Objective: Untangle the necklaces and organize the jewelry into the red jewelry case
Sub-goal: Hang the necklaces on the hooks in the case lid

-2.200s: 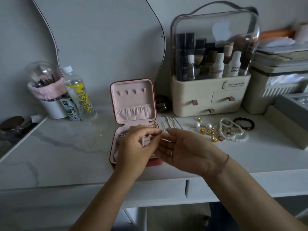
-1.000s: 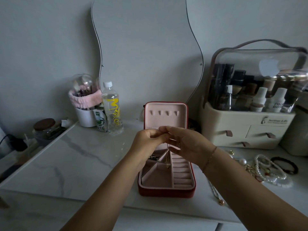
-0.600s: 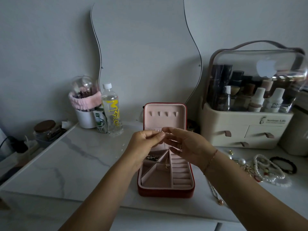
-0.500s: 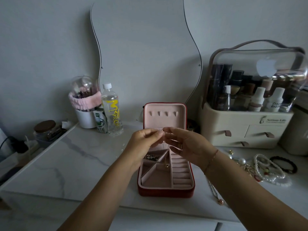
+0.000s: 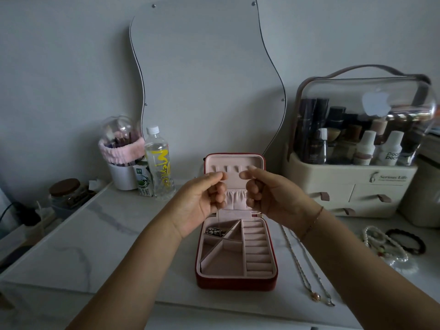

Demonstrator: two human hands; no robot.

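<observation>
Fingers of the left hand [image 5: 202, 198] are pinched together at thumb and forefinger, and a very thin chain [image 5: 218, 216] is seen hanging from that pinch down toward the case below; the chain is too fine to follow along its whole length. The right hand [image 5: 269, 196] is raised at the same height, just apart from the left, its fingers curled and its fingertips drawn together, though whether anything is gripped there cannot be told. Both hands are held above the red jewelry case [image 5: 235, 281], which lies open on the white marble-patterned tabletop [image 5: 100, 239] with its lid standing upright. The lid is lined in pink, with a row of small tabs and a gathered pocket. In the base, angled compartments are set on the left and a column of ring rolls on the right; a dark silvery piece of jewelry [image 5: 215, 231] lies in the upper left compartment, while the others appear empty. Just right of the case, two long necklaces [image 5: 307, 265] are laid out on the tabletop. Farther right, pearl bracelets [image 5: 385, 246] and a dark beaded bracelet [image 5: 409, 240] are gathered. Behind them a cream cosmetics organizer [image 5: 352, 186] with a clear domed cover is filled with bottles. At the far left, a water bottle [image 5: 158, 165] and a white brush cup [image 5: 123, 179] are placed.
</observation>
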